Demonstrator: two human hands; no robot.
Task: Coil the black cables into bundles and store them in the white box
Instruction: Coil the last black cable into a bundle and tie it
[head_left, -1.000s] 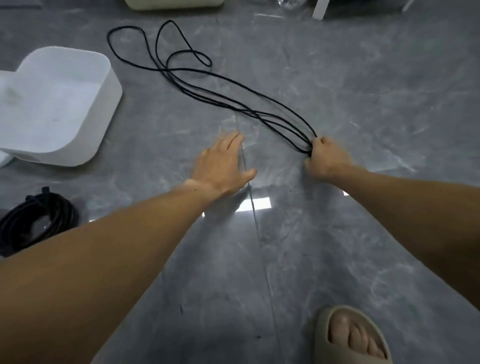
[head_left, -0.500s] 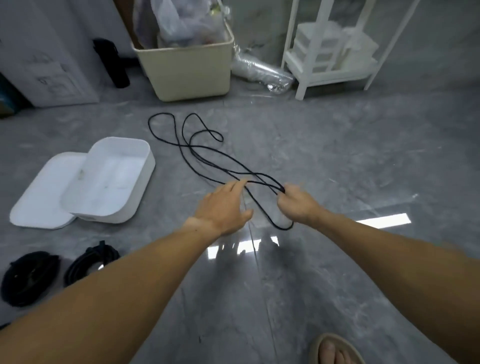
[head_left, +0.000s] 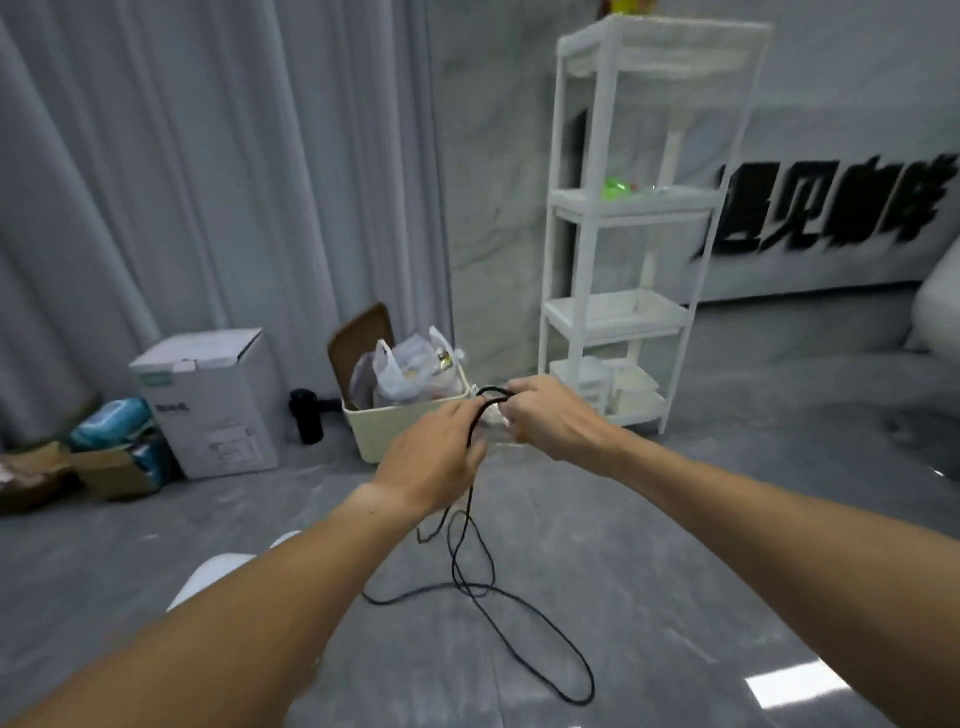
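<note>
A thin black cable (head_left: 470, 564) is lifted off the grey floor. Its upper end runs between my two hands at chest height, and its loops hang down and trail on the floor. My right hand (head_left: 550, 415) grips the cable's top bend. My left hand (head_left: 434, 457) curls its fingers round the strands just below. Only a white corner of the box (head_left: 213, 574) shows beside my left forearm, which hides the remainder.
A cream bin (head_left: 402, 415) stuffed with plastic bags stands straight ahead. To its right is a white shelf rack (head_left: 623, 228). A white carton (head_left: 213, 405), a black bottle (head_left: 306, 415) and small boxes sit at the left by grey curtains.
The view has swung up from the floor to the room. Both hands have risen with the cable, and my left hand, flat before, now holds it.
</note>
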